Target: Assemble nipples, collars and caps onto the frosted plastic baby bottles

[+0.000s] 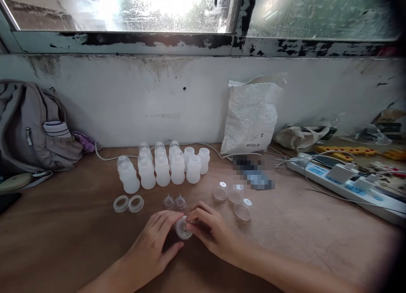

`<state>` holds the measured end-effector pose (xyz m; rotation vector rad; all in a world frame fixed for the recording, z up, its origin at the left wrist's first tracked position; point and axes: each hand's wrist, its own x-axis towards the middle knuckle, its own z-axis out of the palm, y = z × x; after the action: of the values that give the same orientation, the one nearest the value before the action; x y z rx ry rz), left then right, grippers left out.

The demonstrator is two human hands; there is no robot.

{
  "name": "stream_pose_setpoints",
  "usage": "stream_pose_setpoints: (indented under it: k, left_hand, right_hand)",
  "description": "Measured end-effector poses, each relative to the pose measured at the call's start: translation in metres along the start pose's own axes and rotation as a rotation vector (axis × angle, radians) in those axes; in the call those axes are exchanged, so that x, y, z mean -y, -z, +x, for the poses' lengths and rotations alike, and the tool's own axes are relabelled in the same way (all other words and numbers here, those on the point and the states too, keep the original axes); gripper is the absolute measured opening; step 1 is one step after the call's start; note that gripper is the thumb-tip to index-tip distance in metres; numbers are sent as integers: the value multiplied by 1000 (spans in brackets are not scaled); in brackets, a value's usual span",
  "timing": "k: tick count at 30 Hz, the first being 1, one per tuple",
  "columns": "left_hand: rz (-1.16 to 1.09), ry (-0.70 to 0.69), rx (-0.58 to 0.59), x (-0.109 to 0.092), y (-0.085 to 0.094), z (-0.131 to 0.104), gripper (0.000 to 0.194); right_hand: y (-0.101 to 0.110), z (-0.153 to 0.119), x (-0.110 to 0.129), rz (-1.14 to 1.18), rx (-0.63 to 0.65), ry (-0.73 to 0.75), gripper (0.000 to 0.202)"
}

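On our brown tabletop (pixel 301 225), our left hand (pixel 155 238) spreads its fingers around a clear ring (pixel 180 230) at six o'clock, whose middle our right hand (pixel 215 229) pinches, apparently mid-fitting and needing steady pressure.

Left hand (pixel 160 238) is curving around a clear round part (pixel 182 233) on the table (pixel 301 242), thumb just beside the rim; right hand (pixel 214 231) is pinching at its center. Two clear teats (pixel 168 203) are sitting just beyond, two rings (pixel 121 204) are lying further left, three clear caps (pixel 242 213) are resting to the right. White bottles (pixel 162 172) are standing behind, some wearing clear covers. Power strip (pixel 364 191) is running along the far right.
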<state>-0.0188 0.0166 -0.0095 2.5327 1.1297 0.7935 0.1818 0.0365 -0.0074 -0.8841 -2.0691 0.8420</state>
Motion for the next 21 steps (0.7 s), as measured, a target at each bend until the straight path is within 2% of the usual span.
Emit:
stream_pose_setpoints:
  k: [2, 5, 7, 10, 12, 15, 18, 21]
  left_hand:
    - [-24, -52, 7, -3, 3, -1, 40]
    - [-111, -76, -3, -7, 5, -3, 33]
    - [-217, -2, -37, -10, 4, -3, 25]
    - [-464, 250, -48, -14, -2, -1, 15]
    - [-633, 411, -39, -16, -6, 1, 19]
    - [-762, 552, -77, -16, -11, 3, 25]
    - [-787, 617, -119, -15, -13, 4, 26]
    - [-828, 620, -116, -15, -14, 4, 26]
  right_hand:
    - [-2, -1, 2, 122, -33, -96, 10]
    - [-5, -1, 6, 371, -16, -258, 19]
    - [-5, -1, 10, 509, -9, -313, 22]
    - [-5, -2, 15, 615, -17, -321, 28]
    - [-5, -4, 17, 597, -6, -290, 35]
    - [-6, -6, 20, 434, -14, -264, 33]
    - [-6, -7, 21, 285, -74, -266, 25]
    - [-5, -7, 21, 176, -88, -255, 22]
